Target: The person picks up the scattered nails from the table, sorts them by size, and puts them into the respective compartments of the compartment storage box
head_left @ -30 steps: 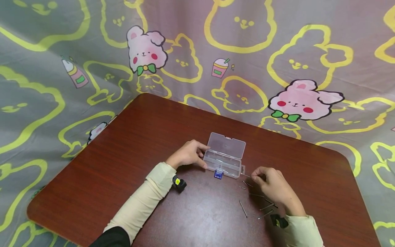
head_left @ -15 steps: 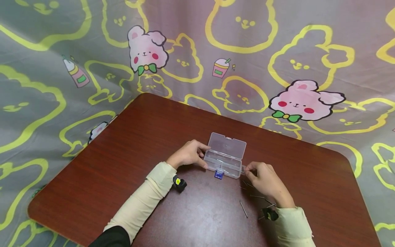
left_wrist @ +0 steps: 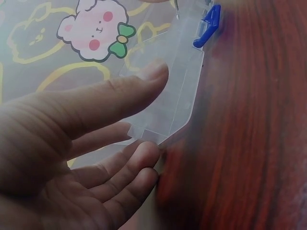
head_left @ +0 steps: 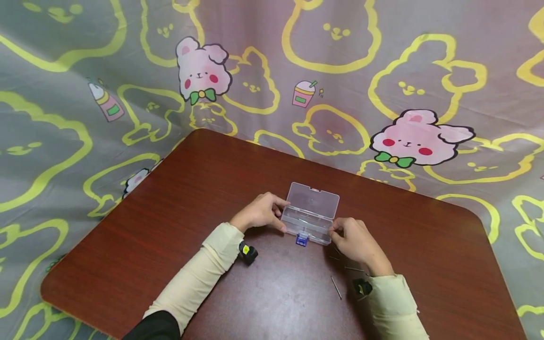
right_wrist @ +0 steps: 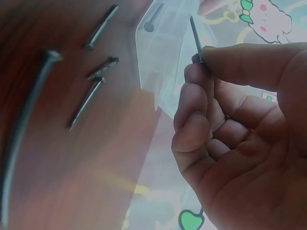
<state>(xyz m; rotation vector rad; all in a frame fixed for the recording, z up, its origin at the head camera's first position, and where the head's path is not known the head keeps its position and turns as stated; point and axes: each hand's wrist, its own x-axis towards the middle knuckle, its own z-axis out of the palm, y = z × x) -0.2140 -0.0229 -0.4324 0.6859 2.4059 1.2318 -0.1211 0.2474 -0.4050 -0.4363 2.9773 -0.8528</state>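
A clear plastic box [head_left: 312, 230] lies on the table with its lid [head_left: 313, 200] raised and its blue latch [head_left: 302, 239] folded down at the front. My left hand [head_left: 260, 211] holds the box's left end, thumb toward the front and fingers toward the back. At the right end, my right hand [head_left: 354, 241] pinches a thin metal nail [right_wrist: 195, 36] between thumb and index finger. The nail's point stands up over the box in the right wrist view, where another nail [right_wrist: 154, 18] shows inside the box. The other right fingers are curled in.
Several loose nails lie right of and in front of the box, among them a long nail [head_left: 336, 287] and another nail [head_left: 354, 269] beside the right wrist. Behind the brown table [head_left: 229, 160] hangs a cartoon-print curtain [head_left: 255, 89].
My right hand has moved left and slightly back with the nail, from beside the loose nails to the box's right end. The left hand and box have stayed put.
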